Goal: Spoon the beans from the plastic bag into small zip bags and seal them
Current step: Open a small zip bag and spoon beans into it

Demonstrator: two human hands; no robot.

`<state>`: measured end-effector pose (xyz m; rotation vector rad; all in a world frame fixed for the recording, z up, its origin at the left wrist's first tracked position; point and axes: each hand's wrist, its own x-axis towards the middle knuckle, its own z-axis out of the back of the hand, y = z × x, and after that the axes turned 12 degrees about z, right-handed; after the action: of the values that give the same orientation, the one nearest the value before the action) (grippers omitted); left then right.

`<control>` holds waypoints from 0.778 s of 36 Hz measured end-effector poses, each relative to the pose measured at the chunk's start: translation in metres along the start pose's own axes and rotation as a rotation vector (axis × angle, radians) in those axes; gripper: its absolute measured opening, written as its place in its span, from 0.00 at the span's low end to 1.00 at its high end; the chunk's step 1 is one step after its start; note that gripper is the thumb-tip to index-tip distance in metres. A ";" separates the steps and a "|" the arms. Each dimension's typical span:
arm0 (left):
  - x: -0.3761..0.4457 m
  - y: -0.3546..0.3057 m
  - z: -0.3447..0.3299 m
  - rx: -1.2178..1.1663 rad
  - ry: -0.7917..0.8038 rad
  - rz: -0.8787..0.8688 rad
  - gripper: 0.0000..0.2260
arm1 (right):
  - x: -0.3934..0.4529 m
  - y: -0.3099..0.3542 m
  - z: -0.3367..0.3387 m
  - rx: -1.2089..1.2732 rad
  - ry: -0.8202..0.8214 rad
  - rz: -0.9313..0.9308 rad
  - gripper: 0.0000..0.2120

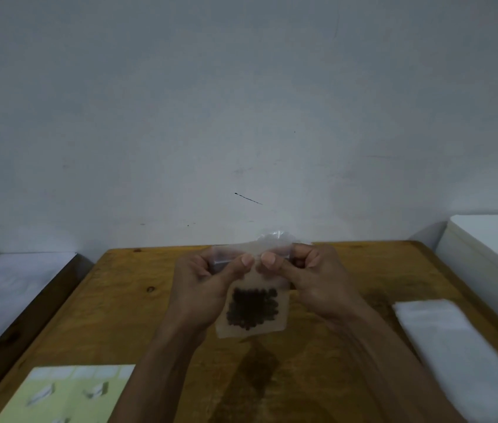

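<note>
A small clear zip bag [254,288] hangs above the wooden table [137,303], with a dark clump of beans [253,307] in its lower half. My left hand [208,285] pinches the bag's top strip at the left, thumb in front. My right hand [312,279] pinches the same strip at the right, thumb tip close to the left thumb. Crinkled clear plastic [272,236] shows just behind the hands; whether it is the large bean bag I cannot tell. No spoon is in view.
A stack of white empty zip bags [452,343] lies at the table's right. A pale yellow printed sheet [67,395] lies at the front left corner. A white box [495,248] stands to the right, a white surface [3,288] to the left, a wall behind.
</note>
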<state>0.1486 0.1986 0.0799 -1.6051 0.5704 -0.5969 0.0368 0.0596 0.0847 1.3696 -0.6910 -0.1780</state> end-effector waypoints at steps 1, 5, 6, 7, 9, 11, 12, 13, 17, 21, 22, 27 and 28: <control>-0.001 0.000 0.001 -0.024 -0.004 0.006 0.10 | -0.001 -0.001 -0.002 0.011 -0.018 -0.001 0.17; -0.007 0.001 0.013 -0.112 -0.068 0.027 0.14 | -0.002 -0.001 -0.002 0.116 -0.101 -0.041 0.20; -0.008 0.001 0.018 -0.091 -0.078 0.013 0.12 | -0.003 -0.001 -0.001 0.134 -0.095 -0.056 0.19; -0.010 0.002 0.022 -0.072 -0.082 -0.003 0.10 | -0.005 0.000 0.000 0.136 -0.071 -0.067 0.17; -0.015 0.003 0.027 -0.070 -0.094 -0.014 0.10 | -0.009 0.000 -0.001 0.116 -0.011 -0.077 0.14; -0.020 0.003 0.030 -0.077 -0.101 -0.007 0.09 | -0.013 0.000 -0.006 0.103 -0.011 -0.076 0.15; -0.022 0.003 0.030 -0.079 -0.103 0.002 0.09 | -0.015 0.000 -0.009 0.106 -0.028 -0.076 0.16; -0.025 0.002 0.030 -0.078 -0.110 0.015 0.09 | -0.017 -0.001 -0.012 0.117 -0.046 -0.076 0.16; -0.035 0.001 0.035 -0.047 -0.152 0.087 0.10 | -0.025 -0.002 -0.018 0.100 -0.021 -0.084 0.12; -0.048 0.004 0.047 -0.003 -0.190 0.155 0.10 | -0.039 -0.007 -0.022 0.014 0.010 -0.082 0.04; -0.051 0.007 0.051 0.023 -0.190 0.173 0.10 | -0.043 -0.010 -0.024 -0.012 0.009 -0.084 0.04; -0.061 0.028 0.068 0.210 -0.238 0.268 0.05 | -0.060 -0.034 -0.045 -0.141 0.013 -0.171 0.04; -0.061 0.034 0.072 0.254 -0.255 0.288 0.04 | -0.063 -0.038 -0.049 -0.171 0.013 -0.196 0.04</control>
<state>0.1505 0.2886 0.0355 -1.3038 0.5012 -0.2332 0.0245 0.1238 0.0254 1.2721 -0.5180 -0.3760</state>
